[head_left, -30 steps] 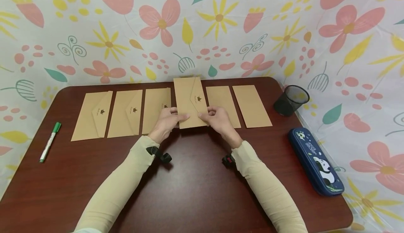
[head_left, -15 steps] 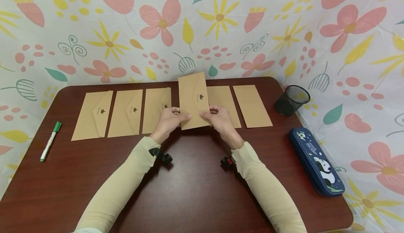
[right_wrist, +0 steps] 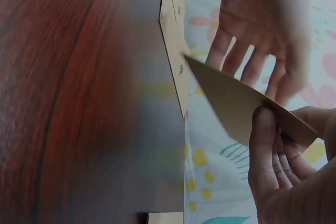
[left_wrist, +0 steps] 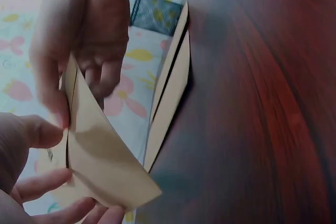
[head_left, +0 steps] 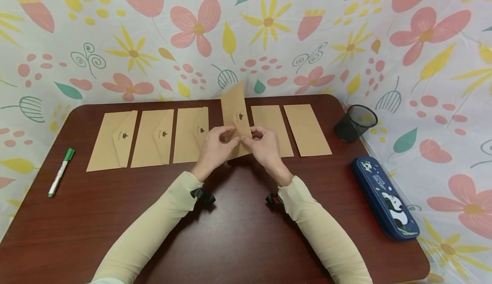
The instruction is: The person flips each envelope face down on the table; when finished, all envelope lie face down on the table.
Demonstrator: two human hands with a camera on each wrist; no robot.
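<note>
A tan paper envelope (head_left: 233,102) with a small black crown print is raised at a tilt over the middle of the row. My right hand (head_left: 267,147) pinches its right edge, and the thumb lies on the near face in the right wrist view. The left hand (head_left: 216,148) is at the front side. In the left wrist view its thumb and fingertips touch the flap edge (left_wrist: 67,148), where a dark gap shows, while other fingers reach the lower end. The envelope hides part of the left fingers in the right wrist view.
Flap-side-up envelopes (head_left: 112,141) lie in a row to the left, plain-side-up ones (head_left: 307,129) to the right. A green-capped marker (head_left: 61,173) is at far left. On the right stand a black mesh cup (head_left: 354,124) and a navy panda pencil case (head_left: 385,197).
The left hand has moved right from the envelope's left edge to the flap area at its middle. The envelope has been lifted and turned, and now looks narrower. The right hand keeps its hold.
</note>
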